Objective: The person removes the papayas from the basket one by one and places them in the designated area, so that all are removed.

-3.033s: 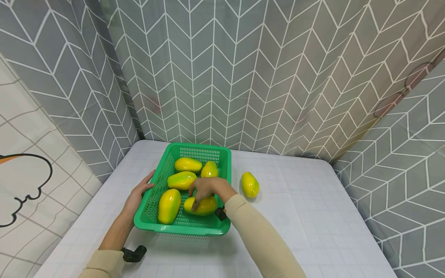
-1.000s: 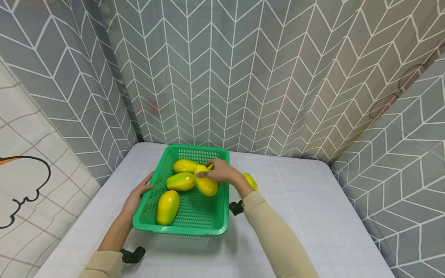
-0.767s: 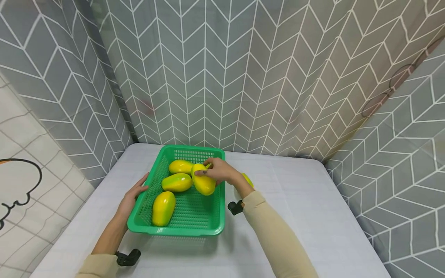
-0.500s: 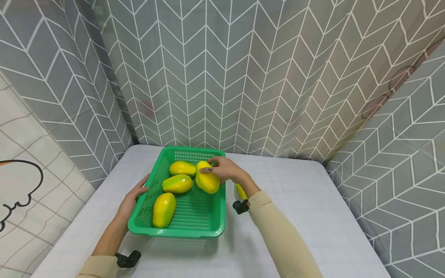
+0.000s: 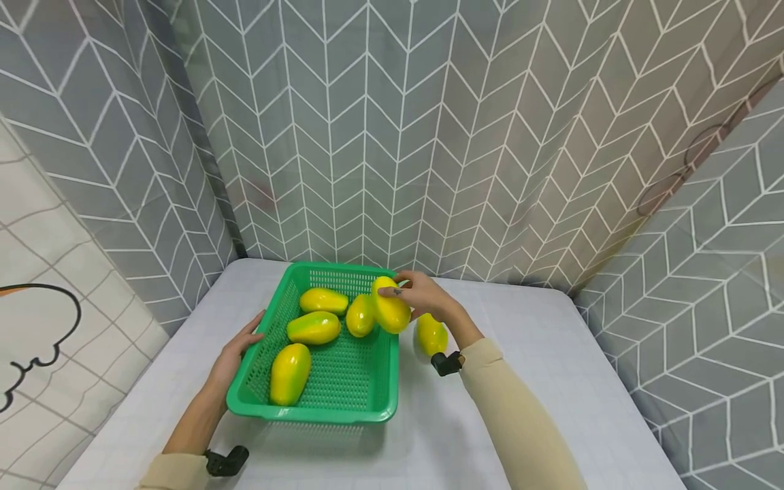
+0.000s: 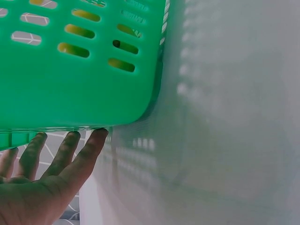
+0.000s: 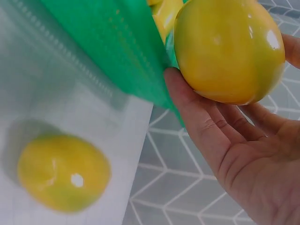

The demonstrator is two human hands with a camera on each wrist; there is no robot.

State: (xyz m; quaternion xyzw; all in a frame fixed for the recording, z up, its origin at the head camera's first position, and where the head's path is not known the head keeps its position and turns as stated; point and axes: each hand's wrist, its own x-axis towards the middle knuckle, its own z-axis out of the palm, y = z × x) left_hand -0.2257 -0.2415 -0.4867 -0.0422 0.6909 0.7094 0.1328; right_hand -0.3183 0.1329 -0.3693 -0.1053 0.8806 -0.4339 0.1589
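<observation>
My right hand (image 5: 422, 295) grips a shiny yellow-green papaya (image 5: 392, 309), held up over the right rim of the green basket (image 5: 321, 414). In the right wrist view the fingers curve beneath the papaya (image 7: 229, 51), and the thumb shows at its far side. Several papayas lie inside the basket: one at the back (image 5: 323, 300), one in the middle (image 5: 314, 327), one front left (image 5: 290, 374) and one near the right wall (image 5: 360, 315). My left hand (image 5: 235, 350) rests its extended fingers (image 6: 89, 152) against the basket's left outer side.
Another papaya (image 5: 431, 335) lies on the white-covered table (image 5: 520, 381) just right of the basket, below my right wrist. A grey curtain with white zigzag lines (image 5: 392, 136) hangs behind the table and along its sides.
My right hand took hold of the papaya at the basket's front right, lifted it, and carried it back and right to the rim. My left hand stays at the basket's side.
</observation>
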